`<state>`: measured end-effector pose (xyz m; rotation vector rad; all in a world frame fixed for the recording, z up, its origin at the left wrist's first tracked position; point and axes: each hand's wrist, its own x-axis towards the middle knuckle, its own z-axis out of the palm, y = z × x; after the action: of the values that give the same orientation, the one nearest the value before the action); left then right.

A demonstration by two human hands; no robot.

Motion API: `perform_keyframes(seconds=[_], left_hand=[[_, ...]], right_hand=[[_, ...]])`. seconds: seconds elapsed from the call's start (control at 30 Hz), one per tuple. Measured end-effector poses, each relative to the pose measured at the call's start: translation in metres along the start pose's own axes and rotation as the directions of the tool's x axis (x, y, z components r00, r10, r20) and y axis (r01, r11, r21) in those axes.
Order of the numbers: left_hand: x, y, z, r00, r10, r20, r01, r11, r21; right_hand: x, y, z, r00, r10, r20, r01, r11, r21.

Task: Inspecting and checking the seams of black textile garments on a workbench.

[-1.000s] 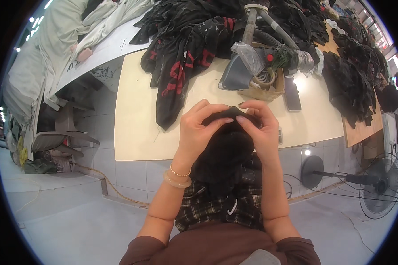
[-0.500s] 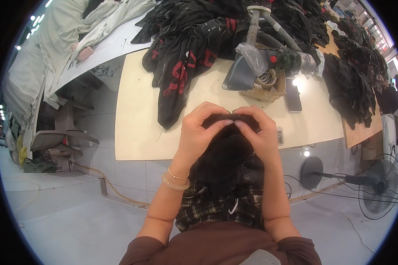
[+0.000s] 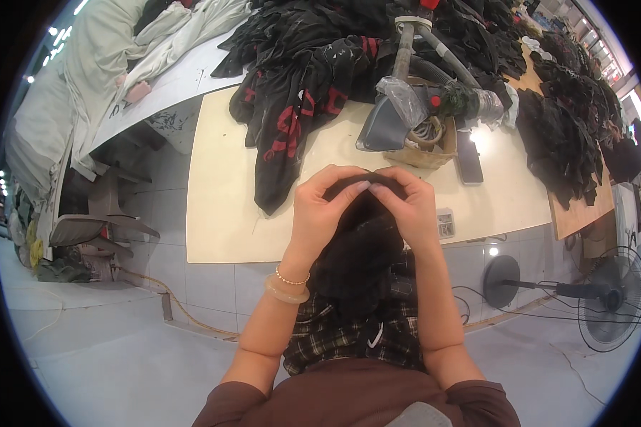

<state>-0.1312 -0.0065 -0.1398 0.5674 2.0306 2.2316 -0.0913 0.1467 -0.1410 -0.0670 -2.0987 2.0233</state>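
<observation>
My left hand [image 3: 326, 203] and my right hand [image 3: 409, 205] pinch the upper edge of a black cloth garment [image 3: 360, 256], thumbs and fingertips meeting side by side. The rest of the garment hangs down over my lap, in front of the table's near edge. Its inner folds are dark and hard to make out. Beyond my hands, a black garment with red lettering [image 3: 288, 132] trails from a heap onto the cream table [image 3: 217, 213].
A grey suction nozzle on a pipe [image 3: 384, 124] stands over a box [image 3: 434, 153] on the table. Beside it lies a phone [image 3: 469, 160]. A small compartment case [image 3: 445, 223] sits near my right hand. Black garments [image 3: 555, 149] heap at right. A fan [image 3: 609, 295] stands lower right.
Both hands have shifted slightly left, their thumbs still together on the garment's edge. More of the small case shows beside my right hand.
</observation>
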Motion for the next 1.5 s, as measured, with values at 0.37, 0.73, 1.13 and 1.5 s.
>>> perform_keyframes(seconds=[0.37,0.73,1.13,1.5], left_hand=[[0.003,-0.021,0.025,0.953,0.015,-0.302,-0.055,0.990,-0.128],[0.009,-0.022,0.024,0.948,-0.058,-0.312,-0.012,0.976,-0.217],[0.009,-0.014,0.023,0.955,-0.133,-0.266,0.051,0.954,-0.295],[0.011,-0.012,0.023,0.947,-0.206,-0.248,0.094,0.912,-0.399]], right_hand=[[0.015,0.009,0.021,0.982,0.177,-0.060,-0.128,0.872,0.473],[0.022,0.002,0.025,0.954,0.285,-0.093,-0.199,0.835,0.512],[0.023,0.006,0.020,0.897,0.442,0.023,-0.349,0.673,0.652],[0.027,0.011,0.021,0.818,0.564,0.113,-0.436,0.479,0.762]])
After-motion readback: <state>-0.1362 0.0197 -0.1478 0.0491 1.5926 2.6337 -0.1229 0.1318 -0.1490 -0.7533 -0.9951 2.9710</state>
